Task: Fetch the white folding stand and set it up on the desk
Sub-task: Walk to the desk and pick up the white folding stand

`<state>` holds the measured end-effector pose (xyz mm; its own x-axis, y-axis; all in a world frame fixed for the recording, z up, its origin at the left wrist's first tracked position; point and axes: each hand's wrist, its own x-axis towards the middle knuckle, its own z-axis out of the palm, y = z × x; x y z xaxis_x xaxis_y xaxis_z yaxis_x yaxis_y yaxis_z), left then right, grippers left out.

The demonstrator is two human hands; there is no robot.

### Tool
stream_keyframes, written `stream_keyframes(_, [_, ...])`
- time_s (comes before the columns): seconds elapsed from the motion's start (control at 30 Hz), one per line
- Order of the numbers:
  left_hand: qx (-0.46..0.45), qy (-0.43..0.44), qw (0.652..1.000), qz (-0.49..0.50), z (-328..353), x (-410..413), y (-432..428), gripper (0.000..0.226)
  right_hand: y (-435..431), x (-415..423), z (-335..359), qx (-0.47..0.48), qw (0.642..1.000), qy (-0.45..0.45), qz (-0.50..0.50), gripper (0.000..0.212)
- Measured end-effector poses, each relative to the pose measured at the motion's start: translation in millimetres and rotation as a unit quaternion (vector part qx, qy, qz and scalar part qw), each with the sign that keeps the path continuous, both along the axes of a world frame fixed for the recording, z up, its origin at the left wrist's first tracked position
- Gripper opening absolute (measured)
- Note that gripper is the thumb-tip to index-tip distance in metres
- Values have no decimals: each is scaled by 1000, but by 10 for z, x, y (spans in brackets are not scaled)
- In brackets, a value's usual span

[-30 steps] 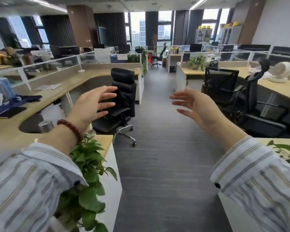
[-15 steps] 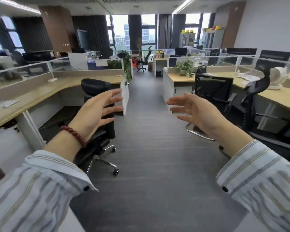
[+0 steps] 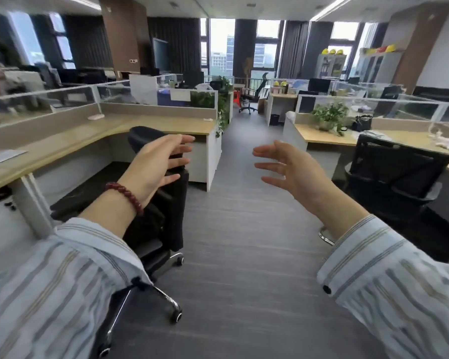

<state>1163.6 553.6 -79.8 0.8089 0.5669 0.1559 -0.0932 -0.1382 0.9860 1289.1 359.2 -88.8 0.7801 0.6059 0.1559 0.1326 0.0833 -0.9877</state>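
Note:
No white folding stand shows anywhere in this view. My left hand (image 3: 158,164) is raised in front of me with its fingers spread and nothing in it; a red bead bracelet circles its wrist. My right hand (image 3: 290,169) is held up at the same height, fingers apart and empty. Both hands hover over a grey carpeted aisle (image 3: 239,229) between rows of office desks. A long wooden desk (image 3: 70,141) runs along my left, and another wooden desk (image 3: 324,137) stands to my right.
A black office chair (image 3: 161,218) stands close on my left, partly behind my left hand. A black mesh chair (image 3: 394,172) sits on the right. Potted plants (image 3: 329,115) and glass partitions top the desks. Another chair (image 3: 252,97) stands far down the aisle.
I have moved forward along the aisle; the plant by my left sleeve is gone from view and the left black chair is now close beside me. Both hands stay raised and empty.

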Motion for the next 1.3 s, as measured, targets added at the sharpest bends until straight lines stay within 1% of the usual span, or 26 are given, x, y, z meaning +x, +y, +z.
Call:
stream_keyframes(0.13, [-3, -3, 1000, 7, 192, 1141, 567, 25, 533, 1075, 239, 14, 1000, 5, -25, 33])
stream_keyframes(0.23, [5, 3, 1000, -4, 230, 1939, 886, 25, 760, 1813, 297, 16, 999, 7, -41, 32])
stream_keyframes(0.43, [1, 36, 997, -65, -31, 3576, 1284, 25, 1080, 3277, -26, 8, 997, 44, -69, 32])
stream_keyframes(0.57, [0, 32, 997, -73, -135, 4766, 1676, 25, 1503, 4451, -124, 5, 996, 41, -77, 30])
stream_keyframes(0.73, [-2, 17, 1000, -22, -27, 6140, 2347, 23, 2270, 6012, 86, 22, 998, 21, -48, 28])
stream_keyframes(0.9, [-4, 8, 999, 39, 122, 7144, 3169, 22, 3165, 7249, 232, 23, 1000, 16, -8, 29])
stream_keyframes(1.07, [-17, 10, 997, 76, -7, 7990, 4033, 20, 4147, 8298, 104, 11, 999, 42, 27, 31])
stream_keyframes(1.3, [5, 4, 996, 89, -228, 9536, 5431, 18, 5544, 9863, -98, 3, 998, 23, 55, 30])
